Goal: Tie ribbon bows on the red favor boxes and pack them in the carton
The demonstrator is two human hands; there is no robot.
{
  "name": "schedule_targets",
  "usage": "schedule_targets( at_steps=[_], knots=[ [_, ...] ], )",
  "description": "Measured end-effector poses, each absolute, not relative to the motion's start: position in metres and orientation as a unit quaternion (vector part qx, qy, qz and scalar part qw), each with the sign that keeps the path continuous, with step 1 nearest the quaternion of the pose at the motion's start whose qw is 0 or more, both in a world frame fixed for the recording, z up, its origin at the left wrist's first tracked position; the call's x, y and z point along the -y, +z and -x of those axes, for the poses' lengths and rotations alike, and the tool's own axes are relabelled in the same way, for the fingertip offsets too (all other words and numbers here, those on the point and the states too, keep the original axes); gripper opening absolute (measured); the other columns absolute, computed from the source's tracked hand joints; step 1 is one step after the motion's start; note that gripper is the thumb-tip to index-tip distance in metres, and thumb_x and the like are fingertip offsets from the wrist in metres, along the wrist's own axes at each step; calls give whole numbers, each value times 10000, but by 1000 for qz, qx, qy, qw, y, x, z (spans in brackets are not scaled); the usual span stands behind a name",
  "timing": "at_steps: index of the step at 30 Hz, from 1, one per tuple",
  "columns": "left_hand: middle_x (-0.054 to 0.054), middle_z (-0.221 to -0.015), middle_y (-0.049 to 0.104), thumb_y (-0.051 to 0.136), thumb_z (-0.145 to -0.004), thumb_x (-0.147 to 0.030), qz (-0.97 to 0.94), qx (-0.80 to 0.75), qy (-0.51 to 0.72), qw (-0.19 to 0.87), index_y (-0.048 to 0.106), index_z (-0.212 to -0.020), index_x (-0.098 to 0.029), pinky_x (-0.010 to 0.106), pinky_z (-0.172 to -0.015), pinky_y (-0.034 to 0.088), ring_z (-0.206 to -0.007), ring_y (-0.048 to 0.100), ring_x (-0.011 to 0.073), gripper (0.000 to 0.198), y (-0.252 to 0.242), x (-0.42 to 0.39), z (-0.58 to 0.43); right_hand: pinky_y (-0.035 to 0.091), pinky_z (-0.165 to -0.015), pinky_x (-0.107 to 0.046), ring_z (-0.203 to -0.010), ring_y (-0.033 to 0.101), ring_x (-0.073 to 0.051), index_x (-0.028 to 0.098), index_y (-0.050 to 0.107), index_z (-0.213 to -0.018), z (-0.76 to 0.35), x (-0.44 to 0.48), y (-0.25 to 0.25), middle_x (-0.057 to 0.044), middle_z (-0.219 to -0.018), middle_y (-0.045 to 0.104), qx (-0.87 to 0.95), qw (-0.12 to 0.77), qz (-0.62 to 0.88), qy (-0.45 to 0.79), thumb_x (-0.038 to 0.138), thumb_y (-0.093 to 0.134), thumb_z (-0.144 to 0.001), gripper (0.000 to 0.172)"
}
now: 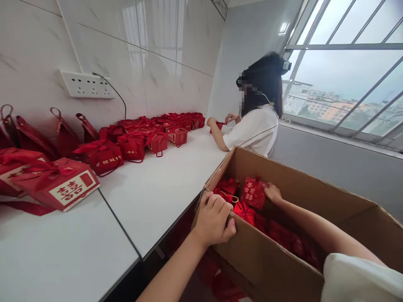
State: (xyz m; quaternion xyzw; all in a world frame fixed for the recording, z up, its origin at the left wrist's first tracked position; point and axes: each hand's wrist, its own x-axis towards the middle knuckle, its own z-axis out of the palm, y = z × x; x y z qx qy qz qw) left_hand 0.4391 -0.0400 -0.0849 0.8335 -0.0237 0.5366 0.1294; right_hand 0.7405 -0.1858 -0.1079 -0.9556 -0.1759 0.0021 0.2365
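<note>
My left hand (214,218) is closed over the near rim of a large cardboard box (283,268), gripping its edge. My right hand (272,193) reaches down inside the box and pinches a flat red gift packet (253,193) with gold characters. More red packets (283,237) lie piled on the box's floor.
A white counter (157,188) runs along the tiled wall, lined with several red gift boxes (132,147) with ribbon handles. A flat red box (67,186) lies near me. At the far end a person in a white shirt (256,130) handles a red item. A window is at the right.
</note>
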Motion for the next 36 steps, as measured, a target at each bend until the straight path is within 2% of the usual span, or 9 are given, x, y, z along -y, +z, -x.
schedule_targets(
  at_steps=[4,8,12,16,19,23,27,32,36],
  knots=[
    [34,-759,552,400,-730,-231,-839,23,527,133,521,-805,-185,379,-903,305,-830,485,197,149,-82,40,-438,514,-734,-339,-813,617,-154,127,560,-1026,-729,200,-69,-56,-954,624,102,405,907,60,335,417,-940,266],
    [35,-751,558,387,-748,-212,-833,27,538,128,522,-791,-183,379,-891,310,-820,488,198,145,-80,38,-440,514,-655,-302,-649,613,-153,174,537,-758,-699,204,-51,-27,-688,614,100,538,827,131,213,292,-929,300],
    [37,-729,551,375,-760,-216,-825,32,551,119,526,-775,-179,383,-880,311,-802,487,198,157,-79,38,-441,502,-593,-251,-459,481,-113,196,442,-642,-670,201,-47,32,-488,444,116,613,757,196,188,389,-870,234],
    [36,-726,548,369,-763,-222,-825,29,552,115,529,-774,-180,380,-870,318,-792,483,195,166,-80,38,-442,474,-514,-206,-356,314,-74,195,435,-659,-656,199,-49,75,-447,317,128,642,715,245,176,410,-863,206],
    [32,-723,546,364,-767,-234,-823,29,556,115,529,-775,-182,377,-867,321,-787,486,191,173,-81,38,-443,471,-491,-207,-347,316,-72,196,441,-665,-656,197,-55,74,-455,343,138,643,711,249,161,447,-833,172],
    [30,-715,545,356,-768,-241,-820,24,559,117,528,-769,-185,377,-871,323,-783,492,188,181,-82,39,-444,515,-554,-266,-459,500,-124,201,473,-695,-672,198,-62,27,-530,487,142,621,744,204,232,476,-823,132],
    [30,-714,549,371,-745,-239,-820,18,560,118,529,-768,-190,383,-874,322,-781,494,189,167,-85,39,-445,522,-629,-282,-616,591,-155,208,486,-775,-704,209,-63,0,-649,571,118,580,798,109,316,417,-873,161],
    [26,-701,535,369,-735,-254,-812,13,571,123,518,-748,-194,387,-872,311,-770,491,188,162,-87,40,-449,495,-776,-349,-853,596,-175,141,546,-957,-732,226,-85,-54,-927,607,79,450,889,3,311,417,-924,216],
    [29,-703,534,368,-724,-261,-806,10,578,128,515,-740,-195,388,-873,305,-776,491,191,162,-88,41,-451,503,-790,-373,-906,591,-171,140,551,-1088,-726,214,-124,-68,-1064,589,128,324,937,28,336,510,-902,273]
  ],
)
